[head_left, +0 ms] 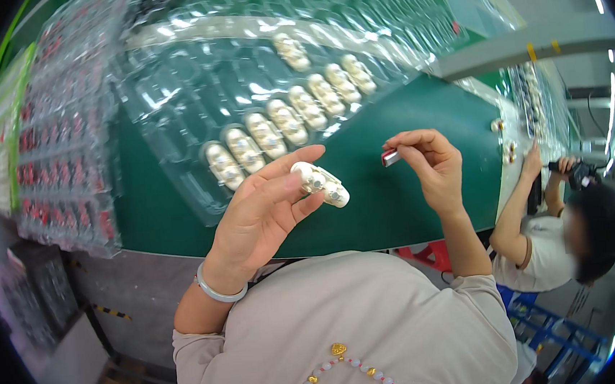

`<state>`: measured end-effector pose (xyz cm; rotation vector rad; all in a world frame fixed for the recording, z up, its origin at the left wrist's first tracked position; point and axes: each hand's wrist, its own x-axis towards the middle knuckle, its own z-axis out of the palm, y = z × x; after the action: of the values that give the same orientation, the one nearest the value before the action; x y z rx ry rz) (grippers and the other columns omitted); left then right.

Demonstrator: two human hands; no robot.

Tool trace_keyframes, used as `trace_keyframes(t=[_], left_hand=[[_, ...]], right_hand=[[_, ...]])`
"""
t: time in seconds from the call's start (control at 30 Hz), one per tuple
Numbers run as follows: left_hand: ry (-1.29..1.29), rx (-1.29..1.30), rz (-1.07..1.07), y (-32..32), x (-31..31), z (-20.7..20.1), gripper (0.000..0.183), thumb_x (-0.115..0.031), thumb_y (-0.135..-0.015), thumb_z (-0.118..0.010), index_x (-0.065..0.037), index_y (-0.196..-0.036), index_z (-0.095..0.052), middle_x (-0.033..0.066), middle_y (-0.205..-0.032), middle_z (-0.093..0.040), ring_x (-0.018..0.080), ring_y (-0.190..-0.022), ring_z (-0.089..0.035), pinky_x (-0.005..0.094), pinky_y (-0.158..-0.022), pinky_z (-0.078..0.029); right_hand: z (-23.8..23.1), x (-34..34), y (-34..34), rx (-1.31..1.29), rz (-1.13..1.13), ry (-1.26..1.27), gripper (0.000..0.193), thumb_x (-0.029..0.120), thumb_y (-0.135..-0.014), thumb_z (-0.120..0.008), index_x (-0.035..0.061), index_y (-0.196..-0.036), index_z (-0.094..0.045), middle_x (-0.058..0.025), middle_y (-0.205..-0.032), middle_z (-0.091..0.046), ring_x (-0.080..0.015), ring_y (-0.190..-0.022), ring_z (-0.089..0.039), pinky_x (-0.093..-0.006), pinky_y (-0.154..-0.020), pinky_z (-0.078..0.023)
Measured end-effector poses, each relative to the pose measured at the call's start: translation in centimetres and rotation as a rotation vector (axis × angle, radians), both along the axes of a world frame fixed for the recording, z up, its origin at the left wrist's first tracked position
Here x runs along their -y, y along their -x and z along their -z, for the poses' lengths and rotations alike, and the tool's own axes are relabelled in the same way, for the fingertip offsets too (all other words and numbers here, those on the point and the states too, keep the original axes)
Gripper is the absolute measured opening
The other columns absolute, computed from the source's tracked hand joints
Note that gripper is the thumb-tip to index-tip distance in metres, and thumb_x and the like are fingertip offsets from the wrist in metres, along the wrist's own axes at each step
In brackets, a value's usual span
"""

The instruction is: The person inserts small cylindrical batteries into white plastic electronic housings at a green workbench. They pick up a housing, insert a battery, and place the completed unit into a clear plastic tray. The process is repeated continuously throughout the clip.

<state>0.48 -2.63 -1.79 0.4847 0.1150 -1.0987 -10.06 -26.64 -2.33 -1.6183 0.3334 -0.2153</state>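
Observation:
My left hand (262, 206) holds a white oval plastic housing (321, 184) between thumb and fingers, with small round metallic parts showing on its face. To the right, my right hand (428, 161) pinches a small red and silver block (391, 157) at its fingertips, apart from the housing. Just beyond my hands lies a clear blister tray (170, 102). Along its near edge a row of similar white housings (268, 135) sits in the pockets, and one more housing (291, 51) lies farther back.
Stacked clear trays with red parts (61, 139) stand at the left of the green table (453, 119). More clear trays (351, 8) lie at the back. A grey metal bar (527, 48) crosses the right side. A co-worker (542, 238) works at the far right.

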Motion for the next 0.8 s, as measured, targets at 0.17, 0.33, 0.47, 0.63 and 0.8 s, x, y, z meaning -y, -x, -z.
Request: trace_keyframes(t=[0.17,0.33,0.47,0.63,0.8], left_hand=[[0.017,-0.227,0.176,1.8,4.8,1.9,0.04,-0.017,-0.097,-0.043,0.007,-0.128,-0.039,0.0081,-0.101,-0.058,0.0134,-0.088,-0.058,0.0219,-0.073,-0.05],[-0.124,-0.329,0.253,2.8,7.4,1.6,0.037,-0.016,-0.096,-0.044,0.002,-0.128,-0.041,0.0098,-0.107,-0.055,0.0187,-0.1,-0.055,0.034,-0.083,-0.048],[-0.151,-0.198,0.255,3.1,8.7,0.9,0.033,-0.013,-0.095,-0.045,0.0,-0.125,-0.044,0.0123,-0.114,-0.052,0.0198,-0.106,-0.054,0.038,-0.093,-0.047],[-0.068,-0.094,0.306,2.9,9.8,1.1,0.037,-0.003,-0.091,-0.047,0.003,-0.127,-0.042,0.0135,-0.122,-0.05,0.0183,-0.107,-0.054,0.0384,-0.098,-0.044],[-0.039,-0.1,0.469,2.7,9.8,2.1,0.047,0.002,-0.088,-0.048,0.006,-0.132,-0.036,0.0084,-0.112,-0.054,0.0137,-0.099,-0.057,0.0389,-0.099,-0.043]], right_hand=[[2.4,2.2,3.7,-0.032,0.193,0.032,0.016,-0.005,-0.087,-0.054,-0.0047,-0.102,-0.059,-0.0109,-0.1,-0.062,-0.0165,-0.092,-0.062,-0.027,-0.083,-0.049],[2.0,4.9,4.7,0.095,0.104,0.896,0.026,0.0,-0.077,-0.066,-0.001,-0.103,-0.06,-0.0142,-0.105,-0.061,-0.0273,-0.097,-0.06,-0.0328,-0.081,-0.048],[0.4,3.6,5.9,0.141,0.161,0.743,0.034,0.003,-0.07,-0.073,0.0012,-0.102,-0.062,-0.0142,-0.105,-0.061,-0.0273,-0.092,-0.06,-0.0334,-0.077,-0.049],[1.1,1.6,6.1,0.14,0.143,0.43,0.024,-0.003,-0.071,-0.069,-0.0008,-0.095,-0.064,-0.012,-0.092,-0.065,-0.0214,-0.08,-0.062,-0.0287,-0.069,-0.051],[0.7,2.4,5.6,0.114,0.043,0.274,0.017,-0.003,-0.078,-0.064,-0.0001,-0.095,-0.065,-0.0117,-0.091,-0.065,-0.0213,-0.084,-0.064,-0.0281,-0.071,-0.052]])
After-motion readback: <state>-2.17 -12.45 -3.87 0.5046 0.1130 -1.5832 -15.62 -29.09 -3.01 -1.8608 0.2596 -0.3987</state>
